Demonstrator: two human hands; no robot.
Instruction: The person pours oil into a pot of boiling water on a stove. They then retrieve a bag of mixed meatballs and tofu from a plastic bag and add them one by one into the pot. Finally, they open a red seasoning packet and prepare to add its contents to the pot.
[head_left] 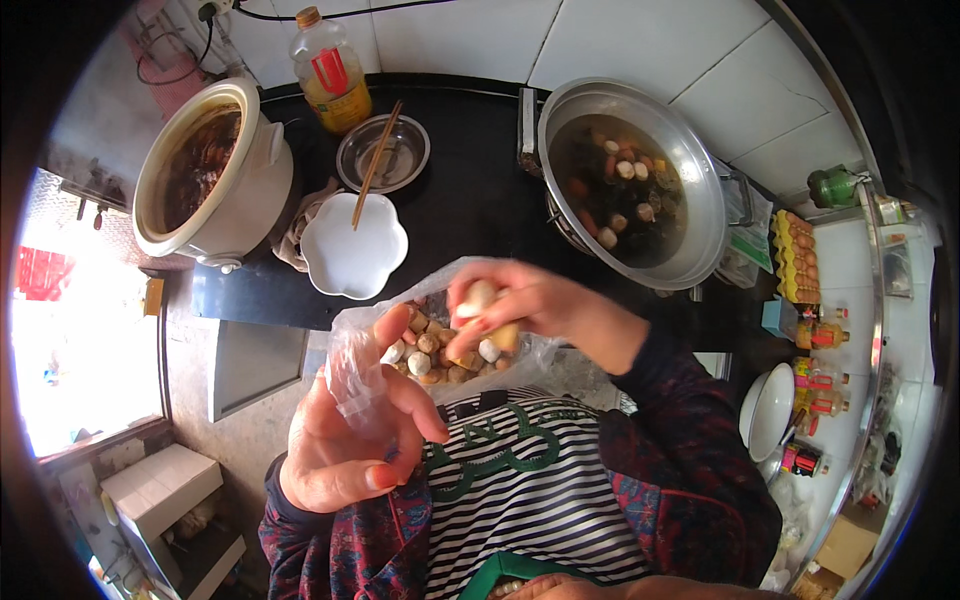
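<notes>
A clear plastic bag (352, 365) hangs open in front of my chest, full of brown and white meatballs (430, 345) and some yellowish pieces. My left hand (335, 455) keeps hold of the bag's gathered side, with thumb and some fingers sticking out. Over the bag's mouth, my right hand (545, 300) is closed around a few white and yellowish balls (480, 298); its fingers hide part of them. To the right of the stove top is a wide metal pot (695, 150) of dark broth, with several balls (625, 169) floating in it.
A cream slow cooker (262, 185) with dark contents stands at the left. Near it are a bottle of yellow liquid (340, 100), a steel bowl (415, 165) with chopsticks (378, 160), and a white dish (355, 245). Eggs (797, 258) and a white bowl (768, 415) sit far right.
</notes>
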